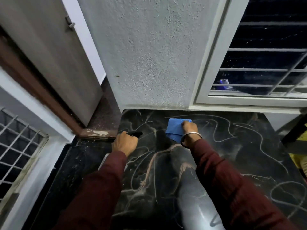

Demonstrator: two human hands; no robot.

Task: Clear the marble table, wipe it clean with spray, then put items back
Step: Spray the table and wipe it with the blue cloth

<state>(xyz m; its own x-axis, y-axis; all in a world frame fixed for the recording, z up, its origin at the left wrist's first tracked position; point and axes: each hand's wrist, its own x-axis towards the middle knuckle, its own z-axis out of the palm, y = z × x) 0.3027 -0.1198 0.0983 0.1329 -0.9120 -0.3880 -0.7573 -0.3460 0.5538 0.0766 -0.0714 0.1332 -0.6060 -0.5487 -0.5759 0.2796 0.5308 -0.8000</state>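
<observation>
Pressing down near the upper middle of the frame, the right hand (189, 127) is curled on a folded blue cloth (175, 130), which is held against the black marble table (232, 155) close to the wall (149, 55). At centre left, a black-topped object, probably the spray bottle (134, 133), is gripped by the left hand (125, 143) over the table's left edge. A bangle (190, 138) is worn on the right wrist.
</observation>
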